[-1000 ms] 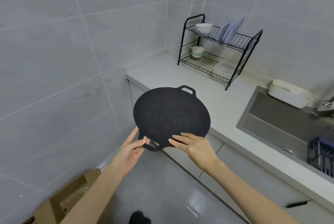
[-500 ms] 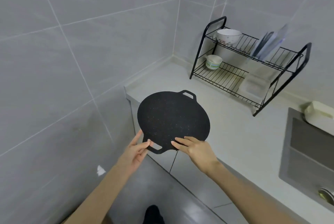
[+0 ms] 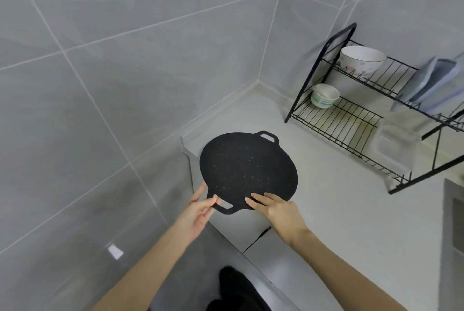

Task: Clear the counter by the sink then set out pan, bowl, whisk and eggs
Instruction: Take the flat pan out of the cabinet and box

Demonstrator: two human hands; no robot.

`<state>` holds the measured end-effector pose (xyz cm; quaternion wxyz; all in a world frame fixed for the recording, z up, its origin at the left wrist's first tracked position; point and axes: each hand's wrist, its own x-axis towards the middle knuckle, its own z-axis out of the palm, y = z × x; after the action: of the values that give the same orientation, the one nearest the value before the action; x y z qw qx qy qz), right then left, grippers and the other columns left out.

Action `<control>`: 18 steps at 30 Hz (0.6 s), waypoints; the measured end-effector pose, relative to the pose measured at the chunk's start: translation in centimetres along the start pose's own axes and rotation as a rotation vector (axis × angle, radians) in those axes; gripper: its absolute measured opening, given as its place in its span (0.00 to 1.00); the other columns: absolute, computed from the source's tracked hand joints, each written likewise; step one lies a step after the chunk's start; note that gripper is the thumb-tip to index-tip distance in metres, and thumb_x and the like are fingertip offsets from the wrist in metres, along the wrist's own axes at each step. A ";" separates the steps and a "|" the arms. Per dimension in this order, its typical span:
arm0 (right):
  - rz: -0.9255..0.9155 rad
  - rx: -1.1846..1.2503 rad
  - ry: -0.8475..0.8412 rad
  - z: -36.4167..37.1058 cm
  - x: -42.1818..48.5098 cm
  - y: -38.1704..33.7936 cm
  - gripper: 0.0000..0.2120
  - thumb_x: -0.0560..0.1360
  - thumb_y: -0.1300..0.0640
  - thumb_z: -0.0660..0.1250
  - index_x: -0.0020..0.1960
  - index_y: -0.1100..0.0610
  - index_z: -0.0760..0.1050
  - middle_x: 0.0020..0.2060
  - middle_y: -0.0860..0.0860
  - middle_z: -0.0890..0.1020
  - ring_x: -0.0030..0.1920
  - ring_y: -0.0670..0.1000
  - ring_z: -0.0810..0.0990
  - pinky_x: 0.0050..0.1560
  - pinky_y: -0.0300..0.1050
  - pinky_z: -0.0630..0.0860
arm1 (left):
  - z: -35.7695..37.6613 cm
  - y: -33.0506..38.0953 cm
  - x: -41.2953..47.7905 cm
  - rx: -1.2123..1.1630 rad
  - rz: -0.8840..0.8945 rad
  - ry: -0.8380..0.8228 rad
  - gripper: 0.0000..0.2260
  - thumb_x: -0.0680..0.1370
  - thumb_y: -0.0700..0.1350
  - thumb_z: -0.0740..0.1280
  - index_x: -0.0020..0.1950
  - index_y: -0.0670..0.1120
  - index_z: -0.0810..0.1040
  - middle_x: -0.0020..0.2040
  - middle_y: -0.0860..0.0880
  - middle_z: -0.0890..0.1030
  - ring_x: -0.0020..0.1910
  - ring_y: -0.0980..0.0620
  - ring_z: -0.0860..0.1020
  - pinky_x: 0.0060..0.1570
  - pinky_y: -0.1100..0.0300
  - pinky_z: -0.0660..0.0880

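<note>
A flat black speckled pan point(image 3: 247, 168) with two loop handles is held over the left end of the pale counter point(image 3: 334, 192). My left hand point(image 3: 198, 210) pinches the near handle between thumb and fingers. My right hand point(image 3: 278, 210) holds the pan's near rim, its fingers lying on top. A large white bowl point(image 3: 361, 59) sits on the upper shelf of the black wire dish rack point(image 3: 351, 122). A small white bowl with green bands point(image 3: 324, 97) stands on the lower shelf. No whisk or eggs are in view.
Bluish plates or boards point(image 3: 431, 84) lean in the rack's upper shelf at the right. A clear plastic container point(image 3: 394, 144) sits under the rack. The sink's edge point(image 3: 452, 222) shows at the far right. Grey tiled walls close the corner at left and behind.
The pan has moved forward over the counter's left end, with both hands holding it as before. My view has swung left, so the sink has slid almost out of frame.
</note>
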<state>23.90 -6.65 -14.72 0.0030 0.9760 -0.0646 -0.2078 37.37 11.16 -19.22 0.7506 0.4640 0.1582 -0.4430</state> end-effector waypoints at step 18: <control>-0.041 -0.096 -0.105 -0.1 8.5 4.6 0.36 0.79 0.68 0.55 0.78 0.48 0.39 0.78 0.47 0.42 0.77 0.57 0.47 0.66 0.53 0.68 | 1.9 3.4 8.4 0.313 -0.020 0.119 0.24 0.79 0.30 0.60 0.72 0.49 0.69 0.67 0.44 0.74 0.61 0.46 0.77 0.61 0.53 0.73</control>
<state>31.02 -12.34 -17.87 0.0424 0.9636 -0.0347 -0.2616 44.53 5.85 -21.79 0.6540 0.5992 0.1358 -0.4414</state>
